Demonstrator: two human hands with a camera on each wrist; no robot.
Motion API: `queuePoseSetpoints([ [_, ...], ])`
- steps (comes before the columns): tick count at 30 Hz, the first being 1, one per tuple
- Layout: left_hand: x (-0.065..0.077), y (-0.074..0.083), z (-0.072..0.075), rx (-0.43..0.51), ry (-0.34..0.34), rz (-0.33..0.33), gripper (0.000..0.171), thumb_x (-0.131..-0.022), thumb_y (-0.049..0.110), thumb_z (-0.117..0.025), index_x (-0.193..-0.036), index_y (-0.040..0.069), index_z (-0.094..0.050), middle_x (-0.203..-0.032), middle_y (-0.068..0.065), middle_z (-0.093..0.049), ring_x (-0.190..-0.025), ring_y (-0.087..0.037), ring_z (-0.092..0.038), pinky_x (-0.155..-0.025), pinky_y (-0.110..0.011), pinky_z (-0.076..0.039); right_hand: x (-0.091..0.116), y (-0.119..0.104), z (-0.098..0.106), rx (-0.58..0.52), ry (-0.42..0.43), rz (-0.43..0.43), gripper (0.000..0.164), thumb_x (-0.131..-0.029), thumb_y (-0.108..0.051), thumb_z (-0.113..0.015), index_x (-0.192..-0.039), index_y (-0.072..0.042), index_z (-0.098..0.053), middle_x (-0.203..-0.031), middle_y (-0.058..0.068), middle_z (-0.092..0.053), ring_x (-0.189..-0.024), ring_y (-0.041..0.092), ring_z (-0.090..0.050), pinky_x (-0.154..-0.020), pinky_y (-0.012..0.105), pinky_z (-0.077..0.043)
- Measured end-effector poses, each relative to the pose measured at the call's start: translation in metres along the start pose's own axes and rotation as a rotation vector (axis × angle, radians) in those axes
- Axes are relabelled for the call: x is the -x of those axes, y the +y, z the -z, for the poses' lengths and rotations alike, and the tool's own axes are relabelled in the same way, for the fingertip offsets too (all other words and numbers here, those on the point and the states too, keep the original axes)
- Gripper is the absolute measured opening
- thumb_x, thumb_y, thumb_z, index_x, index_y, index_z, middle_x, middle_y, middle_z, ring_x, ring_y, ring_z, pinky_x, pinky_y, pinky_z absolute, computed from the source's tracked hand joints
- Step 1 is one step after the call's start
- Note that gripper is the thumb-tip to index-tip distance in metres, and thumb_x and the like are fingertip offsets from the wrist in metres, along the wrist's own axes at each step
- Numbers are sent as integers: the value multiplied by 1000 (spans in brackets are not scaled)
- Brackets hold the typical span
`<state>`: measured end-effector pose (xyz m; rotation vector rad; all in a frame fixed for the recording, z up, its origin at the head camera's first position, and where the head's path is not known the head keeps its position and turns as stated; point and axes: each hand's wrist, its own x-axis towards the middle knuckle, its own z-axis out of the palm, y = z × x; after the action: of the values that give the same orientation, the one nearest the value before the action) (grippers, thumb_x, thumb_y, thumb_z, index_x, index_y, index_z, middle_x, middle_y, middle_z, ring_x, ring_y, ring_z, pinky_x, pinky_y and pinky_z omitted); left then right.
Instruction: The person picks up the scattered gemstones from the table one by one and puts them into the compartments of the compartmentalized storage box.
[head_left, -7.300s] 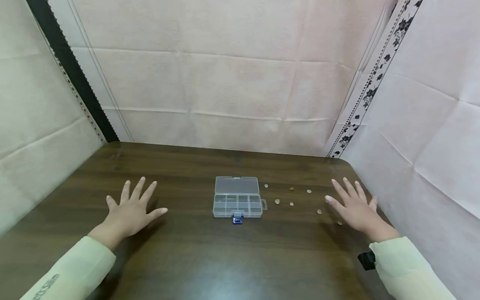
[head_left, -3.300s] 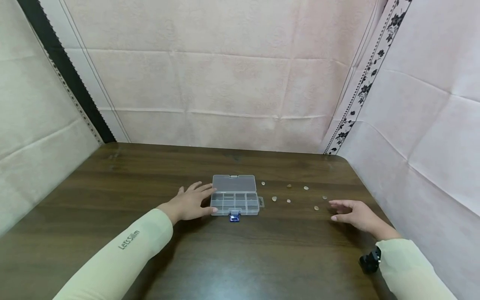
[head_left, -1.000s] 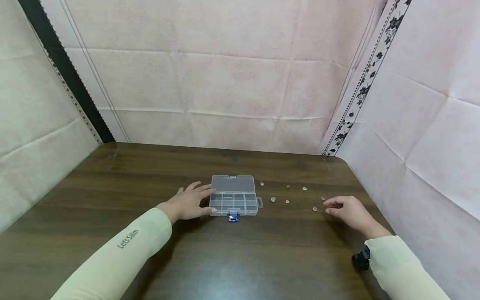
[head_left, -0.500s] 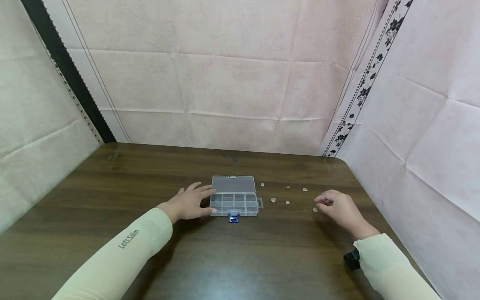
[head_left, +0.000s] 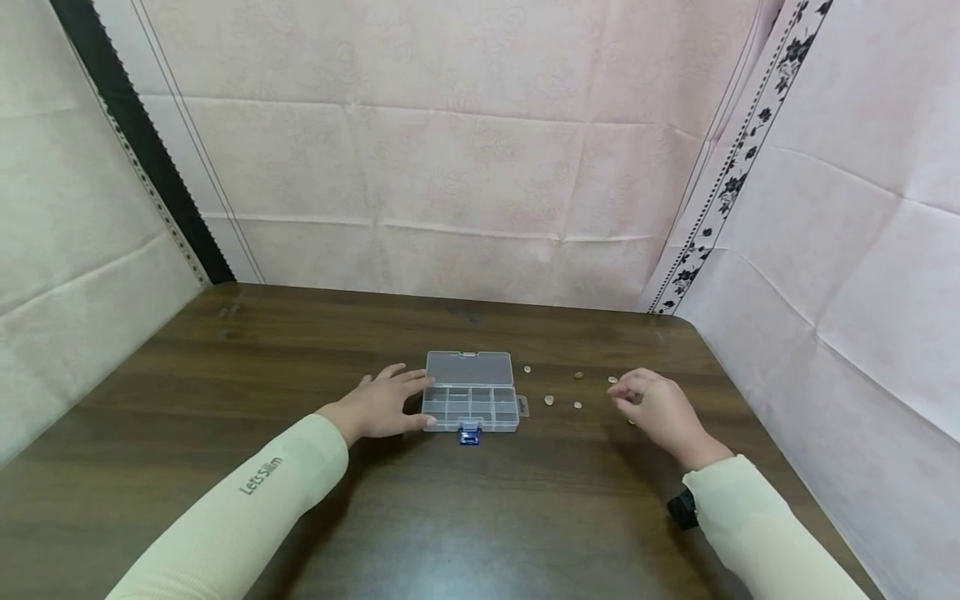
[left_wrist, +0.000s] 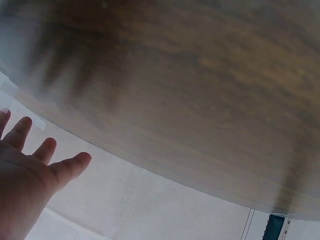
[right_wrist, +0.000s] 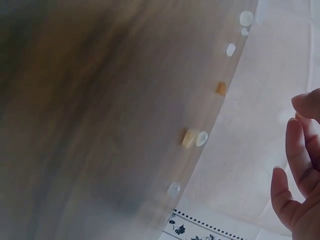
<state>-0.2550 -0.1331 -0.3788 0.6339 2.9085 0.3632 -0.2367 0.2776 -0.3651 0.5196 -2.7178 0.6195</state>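
At the centre of the head view, a clear plastic compartment box (head_left: 470, 408) lies with its lid folded back and a blue clasp at its front. My left hand (head_left: 378, 406) rests at its left edge, fingers spread and the thumb along the front corner. To the right, my right hand (head_left: 660, 417) hovers low over the table, thumb and fingertips pinched together on a small pebble that the fingers mostly hide. Just beyond its fingertips lies a pale pebble (head_left: 612, 380); a yellowish pebble (right_wrist: 190, 137) shows better in the right wrist view.
Between box and right hand lie several more small pebbles, among them a brown pebble (head_left: 579, 375) and a whitish pebble (head_left: 549, 400). The dark wooden table (head_left: 450, 517) is bounded by pale cloth walls (head_left: 450, 167) at the back and sides.
My right hand has moved left and slightly farther over the table, its fingertips drawn together. Since the oldest frame, my left hand has come over to the box, then stayed there.
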Motion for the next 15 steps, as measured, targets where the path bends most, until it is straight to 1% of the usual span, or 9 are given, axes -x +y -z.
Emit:
queuePoseSetpoints([
  [6,0,1,1,-2,3,2,75,-87,59,-59,-148,19,-42,-154,-7,-35,-144,-38,-21,-105,-71,-20,-11,-7,-7,-6,4,15,9,-86,-2,-69,-92,-4,-74,-97,6,-66,-82,19,-61,-72,39,-52],
  [10,1,2,2,2,5,1,74,-87,58,-60,-147,19,-42,-154,-7,-35,-144,-38,-21,-104,-71,-20,-19,-13,-11,-33,12,33,9,-85,0,-69,-91,-4,-74,-98,7,-66,-82,19,-61,-72,39,-51],
  [15,1,3,2,4,5,0,74,-87,58,-61,-147,19,-42,-154,-7,-35,-144,-38,-21,-104,-72,-20,-30,-22,-15,-77,-17,33,10,-86,-1,-68,-93,-4,-74,-98,6,-66,-83,18,-60,-73,38,-51],
])
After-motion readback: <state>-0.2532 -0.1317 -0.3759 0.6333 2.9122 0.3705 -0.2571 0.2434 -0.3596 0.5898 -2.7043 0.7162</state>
